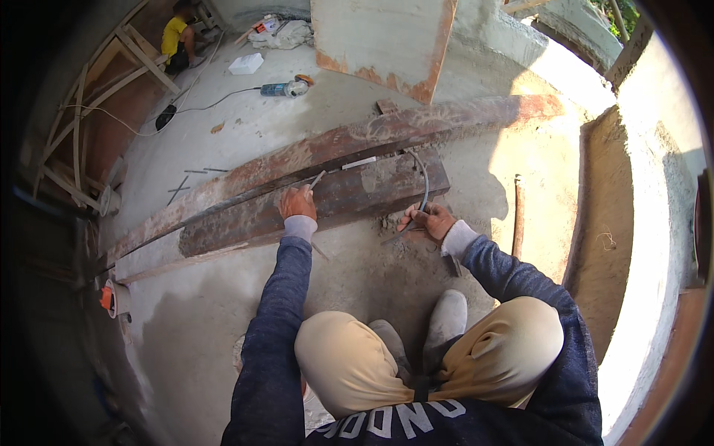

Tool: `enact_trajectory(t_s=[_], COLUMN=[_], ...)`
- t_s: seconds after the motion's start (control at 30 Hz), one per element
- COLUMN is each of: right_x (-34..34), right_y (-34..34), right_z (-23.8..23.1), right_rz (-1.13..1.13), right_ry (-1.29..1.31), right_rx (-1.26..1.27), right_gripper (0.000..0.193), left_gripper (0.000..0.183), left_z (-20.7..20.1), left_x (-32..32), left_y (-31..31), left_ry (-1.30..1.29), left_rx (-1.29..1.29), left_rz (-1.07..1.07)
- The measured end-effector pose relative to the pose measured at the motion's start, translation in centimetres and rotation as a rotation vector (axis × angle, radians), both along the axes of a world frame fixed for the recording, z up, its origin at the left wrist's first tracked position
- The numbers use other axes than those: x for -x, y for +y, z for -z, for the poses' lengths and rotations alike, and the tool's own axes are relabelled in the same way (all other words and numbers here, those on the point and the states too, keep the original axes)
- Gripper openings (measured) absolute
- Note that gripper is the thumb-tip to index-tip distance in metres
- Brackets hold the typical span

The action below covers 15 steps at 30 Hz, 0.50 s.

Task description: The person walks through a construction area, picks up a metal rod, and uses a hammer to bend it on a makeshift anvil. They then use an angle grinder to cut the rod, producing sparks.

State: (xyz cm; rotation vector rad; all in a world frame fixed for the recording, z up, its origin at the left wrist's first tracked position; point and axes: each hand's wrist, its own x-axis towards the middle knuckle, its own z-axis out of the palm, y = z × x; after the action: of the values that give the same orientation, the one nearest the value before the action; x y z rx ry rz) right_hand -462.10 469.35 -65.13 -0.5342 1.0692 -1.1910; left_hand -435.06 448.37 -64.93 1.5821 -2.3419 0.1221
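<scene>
I squat on a concrete floor in front of a dark, worn wooden plank (349,201). My left hand (297,203) rests on the plank's near face, its fingers closed on a thin grey pencil-like tool (317,180) that points up and away. My right hand (428,220) sits at the plank's lower right corner, gripping a thin curved grey metal rod (424,178) that arches up over the plank. A longer reddish plank (357,145) lies just behind, and a small white strip (359,163) rests between them.
An angle grinder (285,88) with its cable lies on the floor beyond, near a white box (246,64). A person in a yellow shirt (177,39) crouches far left by a timber frame (104,82). A rusty bar (518,215) lies right of me; a concrete wall (639,223) curves beyond.
</scene>
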Motion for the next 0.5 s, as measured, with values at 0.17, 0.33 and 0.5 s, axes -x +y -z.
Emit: enact_trajectory(t_s=[0.17, 0.33, 0.5], right_x=[-2.7, -5.9, -3.0], right_y=[-0.9, -2.2, -1.5], right_z=[1.1, 1.6, 2.5], right_rz=[0.250, 0.308, 0.118], right_ry=[-0.148, 0.065, 0.491], right_rx=[0.023, 0.100, 0.094], right_gripper=[0.013, 0.018, 0.022], left_gripper=[0.028, 0.043, 0.052], left_z=[-3.4, -3.5, 0.1], left_x=[4.4, 7.0, 8.6], left_y=[5.1, 9.9, 11.3], left_ry=[0.315, 0.363, 0.426], left_rx=[-0.043, -0.580, -0.839], left_rz=[0.435, 0.739, 0.570])
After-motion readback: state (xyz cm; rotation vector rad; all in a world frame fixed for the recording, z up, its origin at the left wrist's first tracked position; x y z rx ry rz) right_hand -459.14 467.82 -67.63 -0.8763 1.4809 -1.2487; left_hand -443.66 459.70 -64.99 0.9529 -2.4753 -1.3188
